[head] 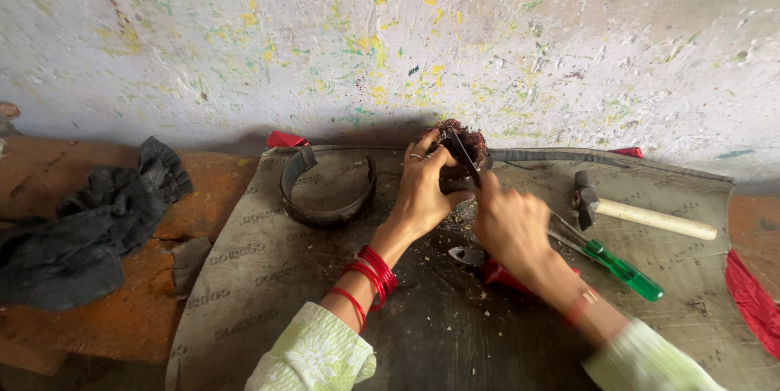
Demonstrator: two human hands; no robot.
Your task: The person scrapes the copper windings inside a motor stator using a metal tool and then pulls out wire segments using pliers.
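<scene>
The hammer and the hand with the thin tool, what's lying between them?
In the head view, a green-handled screwdriver lies on the mat between the hammer and the right hand.

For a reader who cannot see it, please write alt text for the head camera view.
Two hands work on a dark reddish round object against a paint-speckled wall: the left hand grips it, the right hand presses a thin dark tool into it. A hammer, a green-handled screwdriver and a curved dark strip lie nearby.

Hammer (642, 214) lies right of curved strip (325, 188).
</scene>
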